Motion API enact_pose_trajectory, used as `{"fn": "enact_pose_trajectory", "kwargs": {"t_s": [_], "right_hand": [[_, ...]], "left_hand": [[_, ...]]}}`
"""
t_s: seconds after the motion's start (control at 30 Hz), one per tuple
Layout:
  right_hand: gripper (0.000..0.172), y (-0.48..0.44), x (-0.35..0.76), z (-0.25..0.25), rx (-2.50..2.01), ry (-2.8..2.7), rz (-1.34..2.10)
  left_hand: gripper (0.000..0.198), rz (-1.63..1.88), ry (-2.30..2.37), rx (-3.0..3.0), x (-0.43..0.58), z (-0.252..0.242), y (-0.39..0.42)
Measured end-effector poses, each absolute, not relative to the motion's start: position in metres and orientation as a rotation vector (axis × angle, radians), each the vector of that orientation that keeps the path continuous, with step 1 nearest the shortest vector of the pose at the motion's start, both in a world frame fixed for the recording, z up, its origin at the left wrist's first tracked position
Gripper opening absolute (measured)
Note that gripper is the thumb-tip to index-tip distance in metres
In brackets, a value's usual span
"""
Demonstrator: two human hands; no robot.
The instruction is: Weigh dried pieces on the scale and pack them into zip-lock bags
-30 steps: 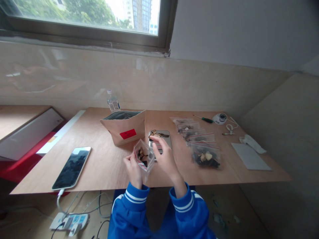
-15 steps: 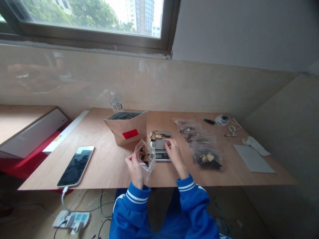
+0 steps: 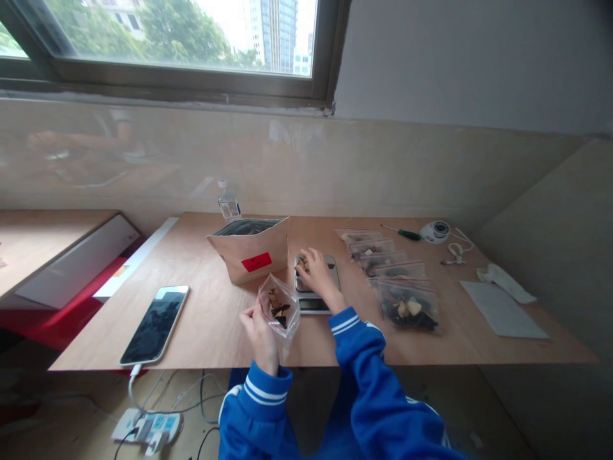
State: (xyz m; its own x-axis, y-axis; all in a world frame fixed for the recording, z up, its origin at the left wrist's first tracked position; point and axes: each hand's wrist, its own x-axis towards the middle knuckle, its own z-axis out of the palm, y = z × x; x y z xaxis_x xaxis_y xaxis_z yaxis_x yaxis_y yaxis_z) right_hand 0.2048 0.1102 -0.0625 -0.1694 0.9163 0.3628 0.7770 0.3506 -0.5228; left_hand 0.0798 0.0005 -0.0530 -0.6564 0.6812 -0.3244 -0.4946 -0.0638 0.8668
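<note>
My left hand [image 3: 261, 332] is closed on the rim of a clear zip bag [image 3: 291, 319], holding it upright with its mouth spread. Dark and tan dried slices, perhaps mushroom, lie inside it. On the small kitchen scale [image 3: 313, 305], my right hand [image 3: 316, 271] has its fingers bent down round pale dried slices [image 3: 301, 263] at the far left of the metal plate. My palm hides part of the plate; a few darker bits show at its right edge. Just behind the bag stands an open brown paper pouch [image 3: 258, 246] with a red label.
Filled zip bags [image 3: 409, 306] lie in a row to the right. Beyond them are a green screwdriver [image 3: 409, 235], a white dome camera [image 3: 435, 232] and a white sheet [image 3: 502, 310]. A phone [image 3: 156, 326] on a cable lies at left; a bottle [image 3: 230, 203] stands behind the pouch.
My right hand has moved from the near right side of the scale, fingers apart, to the slices at its far left. My left hand still holds the bag. The view has shifted slightly.
</note>
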Motion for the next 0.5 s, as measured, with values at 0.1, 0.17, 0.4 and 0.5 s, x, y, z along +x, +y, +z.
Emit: {"fn": "enact_pose_trajectory", "kwargs": {"t_s": [0.1, 0.17, 0.4, 0.5], "right_hand": [[0.028, 0.12, 0.201, -0.075, -1.589, -2.207, 0.157], [0.023, 0.119, 0.197, -0.078, -1.659, -2.247, 0.065], [0.018, 0.117, 0.196, -0.077, -1.537, -2.218, 0.177], [0.014, 0.11, 0.196, -0.064, -1.455, -1.906, 0.431]], "left_hand": [[0.01, 1.827, 1.402, 0.206, 0.076, -0.048, 0.001], [0.011, 1.833, 1.391, 0.208, 0.075, -0.046, 0.001], [0.01, 1.836, 1.37, 0.241, 0.079, -0.045, 0.001], [0.01, 1.875, 1.356, 0.321, 0.079, -0.055, 0.003]]}}
